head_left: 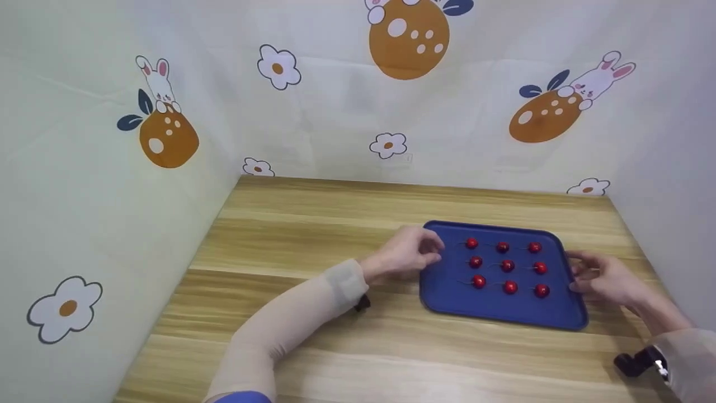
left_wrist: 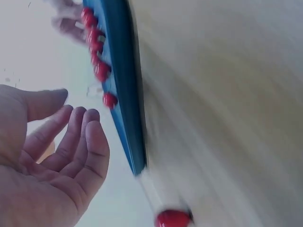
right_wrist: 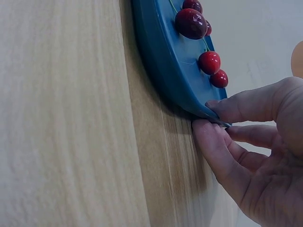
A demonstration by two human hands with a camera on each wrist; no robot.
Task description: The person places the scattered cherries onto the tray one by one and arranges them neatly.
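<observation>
A blue tray (head_left: 503, 308) lies on the table with several red cherries (head_left: 507, 265) in three rows, their thin stems mostly pointing left. At the tray's left edge is my left hand (head_left: 411, 249), its fingers loosely bent. The left wrist view shows this hand (left_wrist: 61, 156) apart from the rim, with nothing between thumb and fingers. My right hand (head_left: 609, 277) holds the tray's right rim. In the right wrist view, its thumb is above the rim (right_wrist: 203, 111) and its fingers are below. A blurred red object (left_wrist: 173, 218) appears beyond the tray's end in the left wrist view.
The wood-grained table (head_left: 313, 235) is enclosed by pale cloth walls (head_left: 330, 112) printed with flowers, oranges and rabbits. Dark camera mounts (head_left: 637, 361) sit on both wrists, the right one low over the table.
</observation>
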